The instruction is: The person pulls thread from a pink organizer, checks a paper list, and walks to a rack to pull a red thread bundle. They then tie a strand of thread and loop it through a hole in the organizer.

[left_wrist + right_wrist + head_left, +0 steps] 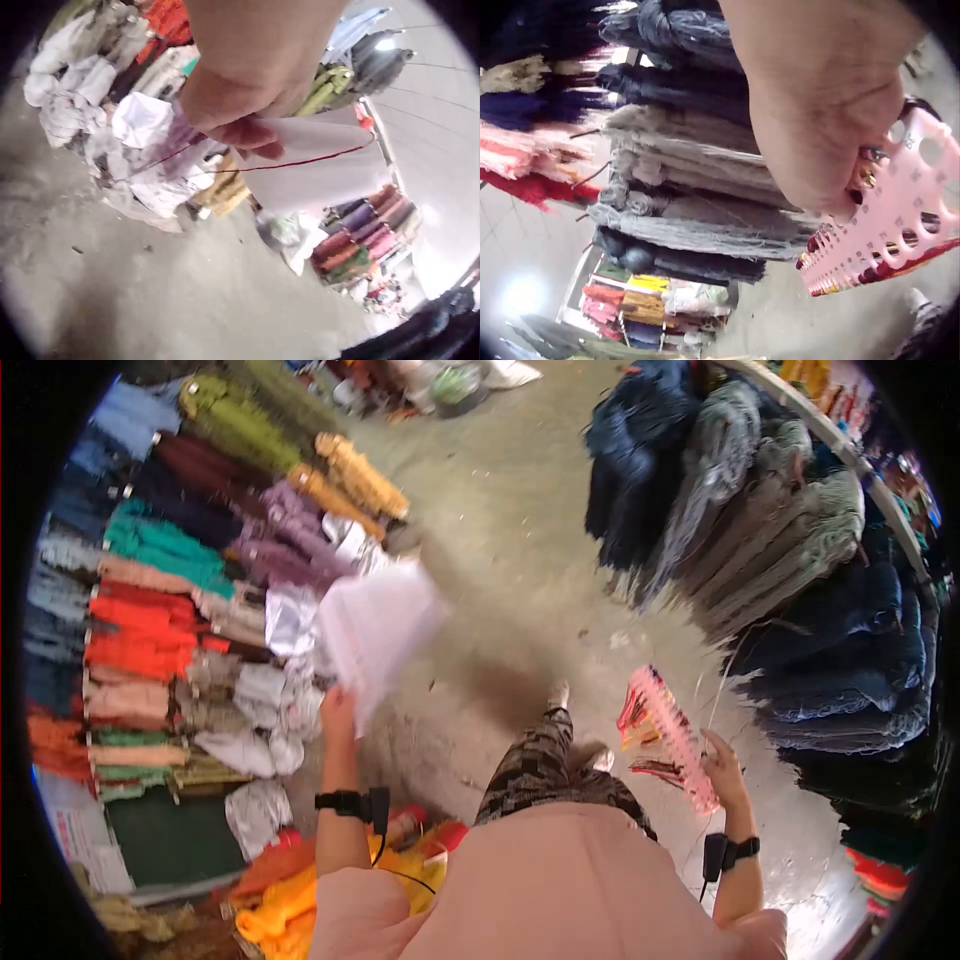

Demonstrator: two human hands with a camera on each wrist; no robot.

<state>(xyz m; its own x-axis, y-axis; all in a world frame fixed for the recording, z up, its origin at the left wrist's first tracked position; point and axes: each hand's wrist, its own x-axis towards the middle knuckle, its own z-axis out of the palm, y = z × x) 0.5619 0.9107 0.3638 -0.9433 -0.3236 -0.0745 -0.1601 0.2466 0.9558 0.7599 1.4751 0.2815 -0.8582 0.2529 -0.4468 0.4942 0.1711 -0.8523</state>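
My left hand [338,710] pinches a white sheet of paper [385,625] beside the yarn racks on the left. In the left wrist view a thin red thread [315,159] runs across the paper from under the curled fingers. On the other side, my right hand [724,772] grips a long pink thread-holder card [672,735] by its edge. Seen from the right wrist, the card [896,206] has a row of holes with printed marks, and red, yellow and dark strands hang from it. The fingertips are partly hidden behind the card.
Hanks of coloured yarn [145,630] hang in rows at the left, with white plastic bags [262,700] near them. Grey and navy hanks [770,525] hang from a curved rail [850,450] at the right. Concrete floor [500,510] runs between. Orange-yellow yarn [285,910] lies at lower left.
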